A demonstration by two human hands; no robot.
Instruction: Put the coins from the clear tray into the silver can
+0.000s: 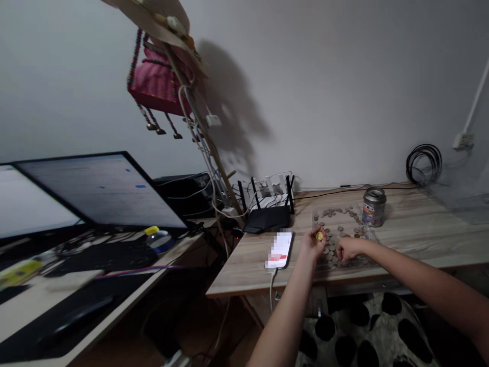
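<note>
My left hand (pixel 314 243) is turned palm up with its fingers curled around a gold-coloured coin (pixel 320 236). To its right, my right hand (pixel 348 248) is closed and reaches down among the coins (pixel 330 248); whatever its fingertips pinch is hidden. Many silver and some gold-coloured coins lie scattered on a clear plastic sheet or tray around both hands. Behind them, at the right, stands a printed round tin (pixel 374 207) with a slot-like opening in its top.
A charging phone (pixel 279 250) lies left of my left hand. Black and white routers (pixel 268 218) with upright antennas stand at the table's back left. A coiled black cable (pixel 424 163) rests against the wall. Monitors (pixel 101 188) and a keyboard occupy another desk at the left.
</note>
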